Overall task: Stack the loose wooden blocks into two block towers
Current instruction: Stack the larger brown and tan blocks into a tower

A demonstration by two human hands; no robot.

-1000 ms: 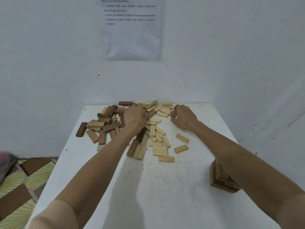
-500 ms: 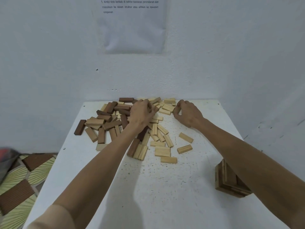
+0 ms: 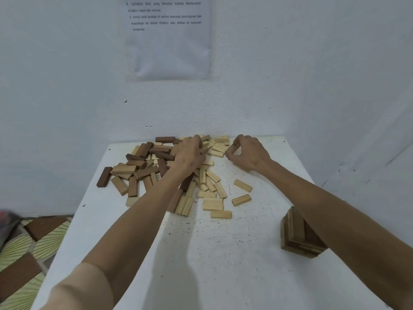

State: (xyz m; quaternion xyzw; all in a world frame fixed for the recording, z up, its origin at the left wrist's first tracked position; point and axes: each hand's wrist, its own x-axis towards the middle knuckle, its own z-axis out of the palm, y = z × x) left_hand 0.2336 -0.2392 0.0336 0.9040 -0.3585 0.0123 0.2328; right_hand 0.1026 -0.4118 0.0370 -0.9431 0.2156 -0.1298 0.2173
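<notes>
So, left hand [image 3: 190, 154] is planted right on the pile of loose blocks [image 3: 145, 172], palm down, fingers curled into its far middle. The back of the hand hides whatever is under those fingers, so I can't tell from my end if it's got a block or not. Right hand [image 3: 249, 154] sits just off the pile's far right edge, apart from the left one. Its fingers are curled, with thumb and forefinger tips brought together right at the end of a pale block [image 3: 215, 153]. Could be nipping it, could be just touching, honestly can't tell.

The pile itself is a mix: dark brown pieces mostly on its left half, pale ones on the right, all jumbled. One dark block [image 3: 104, 176] lies at the pile's left edge, and three pale strays [image 3: 243, 185] lie just off its near right side. Well off to the pile's near right stands a short tower [image 3: 295, 238], partly behind the right forearm, its layers crossed. Everything's on a white speckled tabletop [image 3: 223, 265]. Behind the pile is a wall [image 3: 290, 74] with a printed sheet of paper [image 3: 169, 52] higher up. Patterned floor [image 3: 33, 242] shows to the pile's near left.
</notes>
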